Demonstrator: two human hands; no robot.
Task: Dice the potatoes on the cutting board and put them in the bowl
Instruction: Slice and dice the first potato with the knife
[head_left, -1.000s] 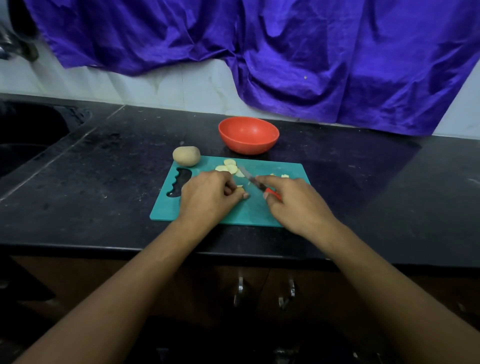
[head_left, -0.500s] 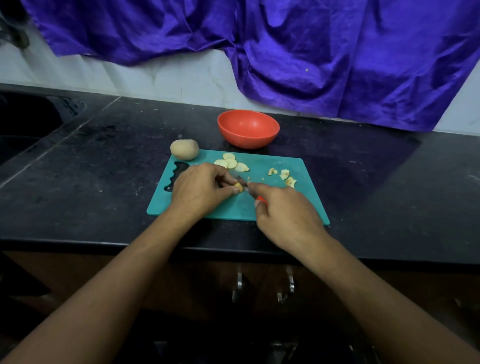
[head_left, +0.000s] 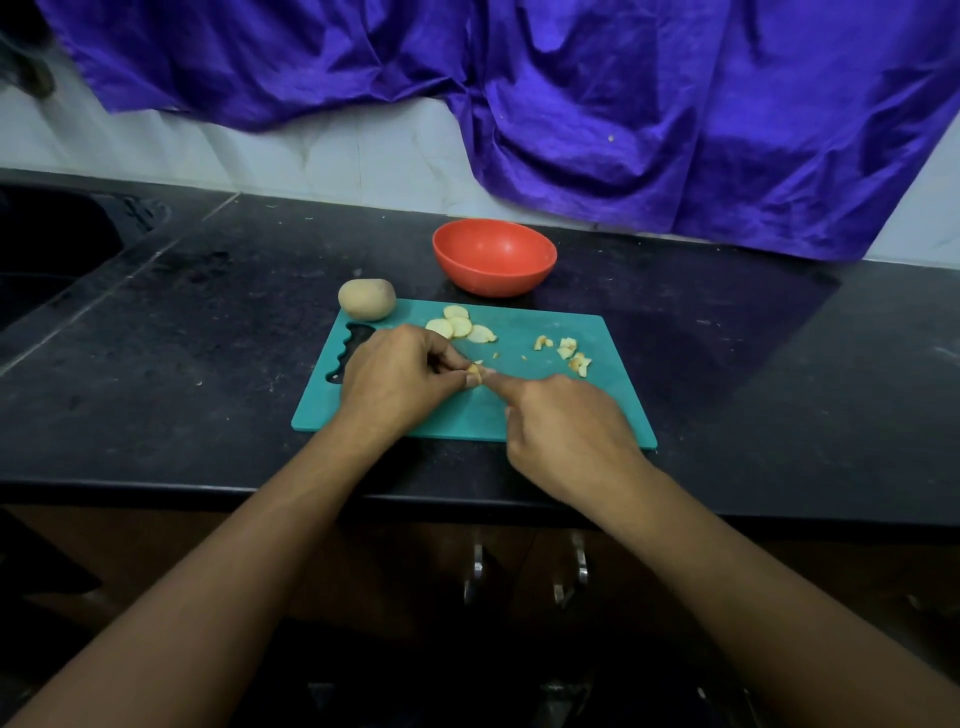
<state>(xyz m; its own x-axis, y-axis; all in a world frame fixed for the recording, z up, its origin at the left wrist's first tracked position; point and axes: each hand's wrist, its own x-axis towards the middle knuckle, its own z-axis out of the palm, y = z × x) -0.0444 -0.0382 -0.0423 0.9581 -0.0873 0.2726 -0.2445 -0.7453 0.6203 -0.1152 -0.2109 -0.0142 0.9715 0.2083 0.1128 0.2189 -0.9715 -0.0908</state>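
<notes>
The left hand (head_left: 395, 374) is pinching a small potato piece (head_left: 474, 370) between thumb and fingertips, low over the teal cutting board (head_left: 621, 384). The right hand (head_left: 561, 431) is meeting it from the right, index finger stretched toward the piece and the other fingers curled under. Whether they are gripping a knife cannot be told, since none is showing.

Dicing appears to be the step under way. Doing it well is likely calling for the piece lying flat on the board, the left fingertips tucking back from the cut, and cuts matching the diced bits (head_left: 569, 353) lying to the right.

The red bowl (head_left: 493, 280) is standing on the counter (head_left: 208, 338) just beyond the board and seems to be holding nothing. The slices (head_left: 457, 327) are lying near the board's far edge, and a whole potato (head_left: 366, 298) is sitting at its far left corner.
</notes>
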